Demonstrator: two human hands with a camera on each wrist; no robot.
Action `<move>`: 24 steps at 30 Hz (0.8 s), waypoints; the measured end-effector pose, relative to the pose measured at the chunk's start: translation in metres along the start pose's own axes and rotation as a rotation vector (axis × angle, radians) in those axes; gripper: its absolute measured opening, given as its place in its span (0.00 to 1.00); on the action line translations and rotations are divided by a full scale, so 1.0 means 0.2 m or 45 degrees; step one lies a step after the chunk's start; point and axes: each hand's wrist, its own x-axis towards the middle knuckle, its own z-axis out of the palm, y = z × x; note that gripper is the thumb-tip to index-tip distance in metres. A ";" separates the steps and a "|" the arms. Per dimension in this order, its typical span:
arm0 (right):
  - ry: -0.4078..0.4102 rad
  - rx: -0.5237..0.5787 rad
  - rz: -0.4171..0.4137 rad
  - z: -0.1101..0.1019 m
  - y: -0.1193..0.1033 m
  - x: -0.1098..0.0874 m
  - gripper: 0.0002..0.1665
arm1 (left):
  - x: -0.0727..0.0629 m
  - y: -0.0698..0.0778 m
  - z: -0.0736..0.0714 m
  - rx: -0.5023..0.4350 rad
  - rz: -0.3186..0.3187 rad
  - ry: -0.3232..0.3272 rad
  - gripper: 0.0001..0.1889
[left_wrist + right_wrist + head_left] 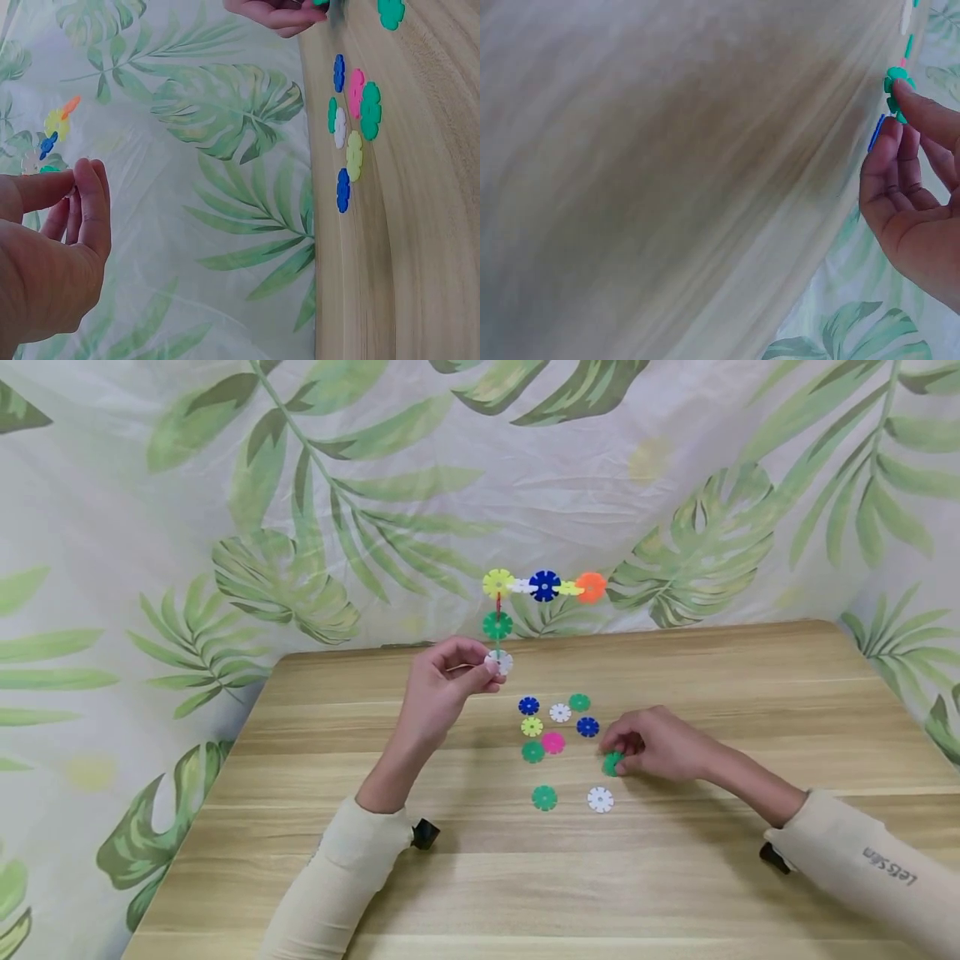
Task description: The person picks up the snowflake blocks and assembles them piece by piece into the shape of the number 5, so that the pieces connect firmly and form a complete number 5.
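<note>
My left hand (442, 687) pinches a white notched disc (498, 662) between thumb and fingers, up off the table. That disc is the low end of a joined chain. Above it come a green disc (497, 626), a red one seen edge-on, and a yellow disc (498, 583). From there the chain runs right through a white disc, a blue disc (545, 586) and another yellow one to an orange disc (591, 587). Close over the table, my right hand (663, 745) holds a single green disc (612, 764) by thumb and fingertips, also visible in the right wrist view (900, 91).
Several loose discs lie mid-table between the hands, among them a pink disc (553, 743) and a blue disc (588, 727). Nearer me are a green disc (544, 798) and a white disc (600, 800). A leaf-print cloth (420, 485) hangs behind the wooden table (675, 877).
</note>
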 end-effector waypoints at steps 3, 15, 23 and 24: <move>0.039 0.012 0.001 0.00 0.00 0.00 0.09 | -0.01 0.00 0.01 -0.005 0.005 -0.009 0.06; 0.415 0.197 0.054 -0.12 -0.13 0.04 0.08 | -0.03 0.00 0.04 -0.070 -0.010 -0.059 0.09; 0.550 0.431 0.035 -0.14 -0.26 0.08 0.13 | -0.03 -0.01 0.06 -0.058 -0.015 -0.074 0.14; 0.569 0.451 0.032 -0.14 -0.28 0.09 0.14 | -0.03 -0.01 0.06 -0.056 -0.016 -0.073 0.14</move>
